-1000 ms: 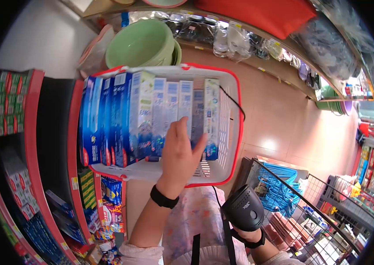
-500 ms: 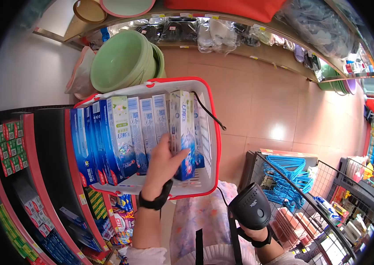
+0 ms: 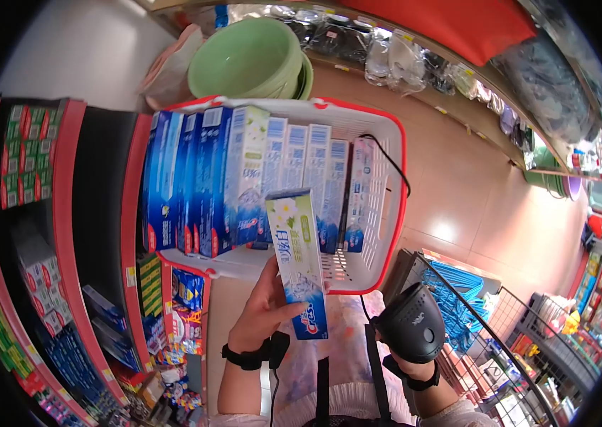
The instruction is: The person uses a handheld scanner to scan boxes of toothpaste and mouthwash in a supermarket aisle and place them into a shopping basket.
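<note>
Shelving (image 3: 66,235) with red edges is seen filling the left side, its tiers packed with small cartons. Tan floor tile (image 3: 457,185) is left bare to the right, and open room is given there between the shelving and the wire rack (image 3: 472,320) at lower right, in which blue hangers (image 3: 450,288) are heaped. A white basket (image 3: 379,235) with a red rim is seen at the middle of the view. Its left edge is set close against a red shelf front, and its right rim hangs clear over the bare tile. Green basins (image 3: 247,60) are stacked just beyond its far edge. A row of boxes (image 3: 244,178) is stood on end inside the basket, pressed side by side from the left wall across to near the right wall, where a narrow gap is left. A black scanner (image 3: 411,329) is gripped from below by the right hand (image 3: 408,370), which is closed about the handle and mostly hidden by it, just under the basket's near right corner. A green-and-blue toothpaste box (image 3: 295,260) is held upright across the basket's near rim, its upper end in front of the row. Its lower end is pinched between thumb and fingers of the left hand (image 3: 264,309). A black wristband (image 3: 247,354) is worn on that wrist.
</note>
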{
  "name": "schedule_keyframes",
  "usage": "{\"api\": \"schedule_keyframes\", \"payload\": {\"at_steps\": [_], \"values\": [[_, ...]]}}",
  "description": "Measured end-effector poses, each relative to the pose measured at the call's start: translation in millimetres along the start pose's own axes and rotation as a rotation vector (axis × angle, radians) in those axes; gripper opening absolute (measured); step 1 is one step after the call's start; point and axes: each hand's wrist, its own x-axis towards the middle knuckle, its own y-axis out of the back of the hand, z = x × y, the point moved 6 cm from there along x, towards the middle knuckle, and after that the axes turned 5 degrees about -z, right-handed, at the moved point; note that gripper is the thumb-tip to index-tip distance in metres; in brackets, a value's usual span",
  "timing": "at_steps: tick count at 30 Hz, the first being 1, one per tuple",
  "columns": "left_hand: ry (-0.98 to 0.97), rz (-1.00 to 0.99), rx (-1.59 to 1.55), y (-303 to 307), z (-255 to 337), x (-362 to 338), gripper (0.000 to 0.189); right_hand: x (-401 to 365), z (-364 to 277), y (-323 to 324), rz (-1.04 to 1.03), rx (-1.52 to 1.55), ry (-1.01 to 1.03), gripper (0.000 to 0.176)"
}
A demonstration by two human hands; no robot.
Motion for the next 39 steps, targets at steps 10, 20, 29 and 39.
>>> {"api": "schedule_keyframes", "payload": {"at_steps": [10,20,29,39], "values": [[-0.196,0.041,0.067,22.8,9.0,-45.2,0.088,43.8,-41.8,-57.2,-0.334,-0.538,0.202,0.062],[-0.437,0.374,0.397,64.5,2.6,-103.5,0.084,30.2,23.5,-72.5,-0.730,-0.654,-0.283,0.046],[-0.551,0.574,0.267,97.4,16.9,-153.8,0.071,35.7,19.2,-144.6,-0.793,-0.739,-0.052,0.063],[-0.609,-0.133,-0.871,120.1,-24.6,-211.7,0.077,25.6,30.6,-225.1,-0.635,-0.412,-0.017,0.059]]}}
